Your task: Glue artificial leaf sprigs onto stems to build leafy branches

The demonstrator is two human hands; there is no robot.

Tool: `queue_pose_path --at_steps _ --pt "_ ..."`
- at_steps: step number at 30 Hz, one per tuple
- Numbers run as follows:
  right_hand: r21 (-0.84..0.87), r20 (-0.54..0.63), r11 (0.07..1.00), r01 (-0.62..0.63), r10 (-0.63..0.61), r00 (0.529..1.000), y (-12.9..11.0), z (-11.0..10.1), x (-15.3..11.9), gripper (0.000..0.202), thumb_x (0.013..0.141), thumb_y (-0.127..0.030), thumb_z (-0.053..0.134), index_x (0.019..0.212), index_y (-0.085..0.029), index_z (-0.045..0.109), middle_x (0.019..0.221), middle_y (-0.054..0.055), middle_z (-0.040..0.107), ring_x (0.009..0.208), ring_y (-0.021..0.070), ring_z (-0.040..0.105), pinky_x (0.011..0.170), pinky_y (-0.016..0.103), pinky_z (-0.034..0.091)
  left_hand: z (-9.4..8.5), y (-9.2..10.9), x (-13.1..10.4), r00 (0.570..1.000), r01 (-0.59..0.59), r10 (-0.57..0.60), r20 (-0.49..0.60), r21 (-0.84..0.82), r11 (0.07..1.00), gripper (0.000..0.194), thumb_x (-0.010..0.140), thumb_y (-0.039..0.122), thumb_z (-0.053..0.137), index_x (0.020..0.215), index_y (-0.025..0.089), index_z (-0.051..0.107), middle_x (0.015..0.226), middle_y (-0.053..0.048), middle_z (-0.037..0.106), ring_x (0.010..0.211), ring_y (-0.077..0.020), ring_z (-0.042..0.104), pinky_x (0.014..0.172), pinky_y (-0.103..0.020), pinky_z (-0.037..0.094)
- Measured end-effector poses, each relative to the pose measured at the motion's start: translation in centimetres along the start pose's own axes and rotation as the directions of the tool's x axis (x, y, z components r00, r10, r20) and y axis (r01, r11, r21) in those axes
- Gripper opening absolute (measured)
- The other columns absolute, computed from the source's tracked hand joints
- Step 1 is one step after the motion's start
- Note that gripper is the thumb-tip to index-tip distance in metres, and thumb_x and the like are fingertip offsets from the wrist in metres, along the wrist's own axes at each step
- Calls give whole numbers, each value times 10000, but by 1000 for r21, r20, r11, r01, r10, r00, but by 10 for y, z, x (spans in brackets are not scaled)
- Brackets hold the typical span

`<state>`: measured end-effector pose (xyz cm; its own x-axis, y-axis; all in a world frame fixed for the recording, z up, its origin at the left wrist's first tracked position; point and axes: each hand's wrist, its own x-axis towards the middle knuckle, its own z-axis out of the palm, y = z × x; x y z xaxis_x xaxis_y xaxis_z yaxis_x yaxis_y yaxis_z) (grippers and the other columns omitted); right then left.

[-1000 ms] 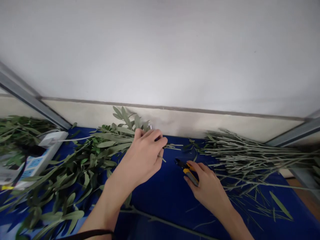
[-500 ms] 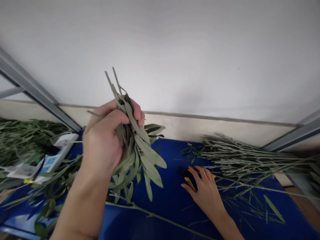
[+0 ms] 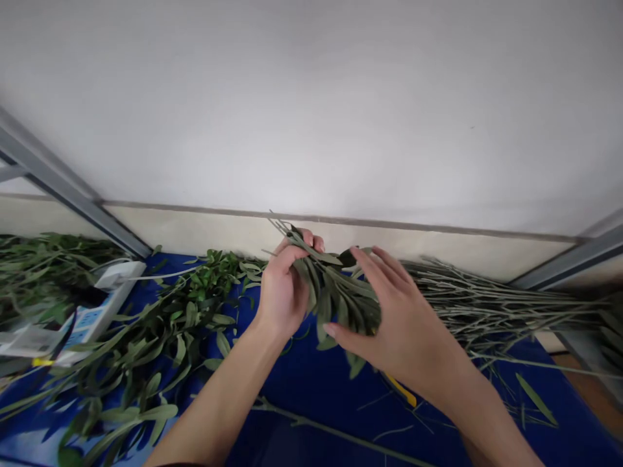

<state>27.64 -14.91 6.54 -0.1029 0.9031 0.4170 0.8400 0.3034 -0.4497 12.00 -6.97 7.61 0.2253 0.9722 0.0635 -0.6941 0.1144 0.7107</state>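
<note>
My left hand (image 3: 282, 292) is closed round a bunch of leafy sprigs (image 3: 341, 298) near its cut stems, which stick out at the upper left. The narrow grey-green leaves fan toward the right. My right hand (image 3: 409, 318) curves about the leafy end, thumb on the near side and fingers on the far side. Below the right wrist shows the yellow handle of a tool (image 3: 402, 391); the rest of it is hidden by the hand and leaves. A long bare stem (image 3: 331, 431) lies on the blue tabletop (image 3: 292, 389) nearest to me.
Leafy cuttings (image 3: 180, 324) spread over the left side. Beside them are a white power strip (image 3: 97, 311) and its cable. Stripped stems (image 3: 467, 298) are piled at right. A white wall (image 3: 311, 117) rises behind, with grey metal posts (image 3: 82, 194) at both sides.
My left hand has lowered the bunch and moved right. My right hand has left the yellow-handled tool and come up to the leaves. The tool's handle now shows at a different angle.
</note>
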Motion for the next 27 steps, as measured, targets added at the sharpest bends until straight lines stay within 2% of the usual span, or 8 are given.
queue_pose_path --at_steps 5,8,13,15,19,20,23,27 --pt "-88 98 993 78 -69 993 15 41 31 468 797 -236 682 1252 -157 604 1356 186 651 1465 386 448 1119 539 461 -5 -5 0 976 169 -186 -109 -151 974 150 784 48 523 811 192 555 849 -13 609 775 -142 655 806 -280 574" --pt "-161 219 987 29 7 976 28 45 33 292 897 -215 586 1184 -172 614 1095 143 748 1094 334 706 860 410 531 -19 -7 3 932 284 -314 -179 -178 942 163 772 42 529 812 199 549 914 -22 668 825 -152 691 827 -300 578" --pt "-330 358 944 6 120 926 40 26 19 345 1028 -310 502 1347 -202 576 895 103 780 799 296 750 651 321 407 -63 -20 1 973 223 -230 -14 308 925 325 817 191 539 1132 207 617 1244 -99 690 1132 -231 684 962 -379 556" --pt "-371 352 928 -32 172 920 47 17 13 350 1029 -322 503 1351 -218 593 901 105 784 801 301 754 639 320 396 -86 -24 -7 994 0 -77 71 737 676 398 862 236 508 1250 226 595 1235 -95 687 1135 -234 678 943 -385 558" --pt "-366 347 925 -100 236 908 63 11 4 382 1031 -373 490 1362 -222 605 915 97 785 814 318 751 626 338 400 -126 -33 -35 975 -90 -150 166 905 416 283 838 214 666 1113 236 731 981 -56 702 815 -205 640 820 -380 538" --pt "-366 343 924 -111 245 907 66 12 3 387 1031 -378 486 1363 -219 605 918 98 784 819 323 749 625 341 399 -133 -35 -44 945 -241 -176 277 949 203 314 888 212 618 1184 254 713 1034 -62 696 845 -214 642 843 -400 536" --pt "-359 355 923 -140 274 894 68 19 -1 373 1023 -369 494 1335 -208 621 916 107 780 803 323 744 612 340 391 -156 -42 -62 855 -519 -160 494 803 -292 295 971 166 524 1207 220 693 1139 -124 691 1087 -321 623 903 -488 512" --pt "-317 368 937 -143 261 892 62 29 -3 360 1015 -346 510 1330 -215 622 925 109 781 826 321 749 635 337 401 -187 -39 -60 810 -562 -198 552 634 -532 254 1019 190 513 1209 226 677 1143 -132 676 1082 -315 616 893 -470 508"
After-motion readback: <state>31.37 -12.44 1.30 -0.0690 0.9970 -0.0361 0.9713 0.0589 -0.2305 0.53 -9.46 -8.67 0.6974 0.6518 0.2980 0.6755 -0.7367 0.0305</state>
